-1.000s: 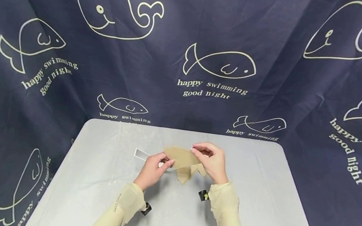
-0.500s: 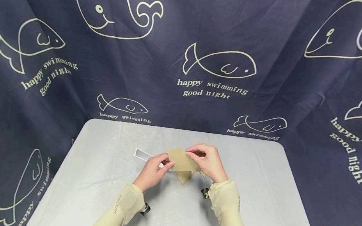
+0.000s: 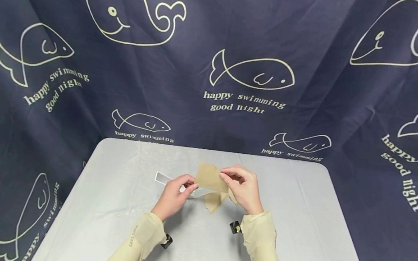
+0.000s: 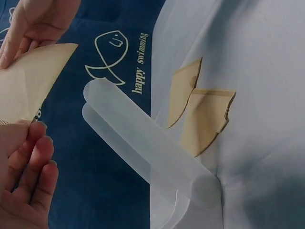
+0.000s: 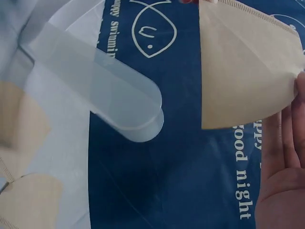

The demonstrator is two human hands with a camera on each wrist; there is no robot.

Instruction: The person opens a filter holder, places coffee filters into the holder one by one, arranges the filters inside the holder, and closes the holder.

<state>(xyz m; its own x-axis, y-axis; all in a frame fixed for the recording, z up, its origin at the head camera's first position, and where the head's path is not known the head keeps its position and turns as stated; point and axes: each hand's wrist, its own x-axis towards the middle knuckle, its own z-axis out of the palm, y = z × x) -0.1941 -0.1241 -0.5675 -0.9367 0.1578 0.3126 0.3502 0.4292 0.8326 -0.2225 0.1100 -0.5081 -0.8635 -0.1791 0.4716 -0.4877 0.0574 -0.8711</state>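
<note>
In the head view, a tan paper coffee filter [image 3: 210, 177] is held up between both hands above the table. My left hand [image 3: 176, 196] pinches its lower left corner, thumb on top, as the left wrist view also shows. My right hand [image 3: 244, 190] pinches its right side between thumb and fingers. In the right wrist view the filter [image 5: 248, 71] has a crimped seam along its upper edge. Beneath the hands, more tan filters [image 4: 207, 119] lie on the table. A translucent holder with rounded ends [image 4: 143, 138] stands beside them, apart from the held filter.
The pale cloth-covered table [image 3: 193, 256] reaches back to a dark blue curtain [image 3: 258, 28] with whale and fish drawings. A white-edged clear piece [image 3: 162, 178] shows to the left of my left hand.
The held filter has been turned so its face stands more upright. My right hand first shifted left, then back right. Both hands keep hold of the filter.
</note>
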